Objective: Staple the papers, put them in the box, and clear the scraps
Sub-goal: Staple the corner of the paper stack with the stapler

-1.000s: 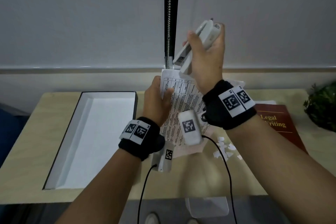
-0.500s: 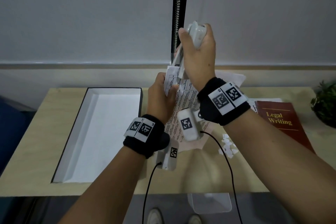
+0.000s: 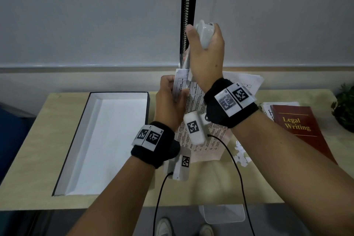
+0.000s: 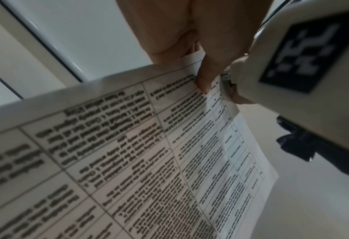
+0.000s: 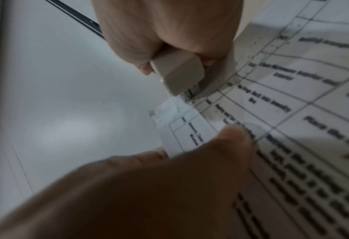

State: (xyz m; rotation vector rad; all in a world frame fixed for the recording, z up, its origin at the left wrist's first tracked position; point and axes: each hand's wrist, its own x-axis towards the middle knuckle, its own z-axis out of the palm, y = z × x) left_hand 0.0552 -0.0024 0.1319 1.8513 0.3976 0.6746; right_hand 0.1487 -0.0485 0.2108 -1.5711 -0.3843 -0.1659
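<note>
Stapler [image 3: 204, 34] in my grip was smooth off-white plastic, metal at the mouth. Papers [image 4: 169, 161] thin matt printed sheets. Worktop [image 3: 38, 151] pale matt wood grain. Box [image 3: 107, 140] matt white card, black edge. Book [image 3: 298, 126] dull maroon cover.

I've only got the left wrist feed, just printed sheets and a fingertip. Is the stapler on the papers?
Observer: Yes. The right wrist view shows the stapler's nose at the top corner of the papers; I cannot tell if it is pressed.
Operator: Which hand has it?
Observer: In the head view, the right hand grips it, nose pointing down; the left hand pinches the papers' edge.
Operator: Is the box ready?
Observer: The box lies open on the desk, left of the hands, with no papers in it.
Operator: Any scraps?
Observer: White scraps lie on the desk near the Legal Writing book.
</note>
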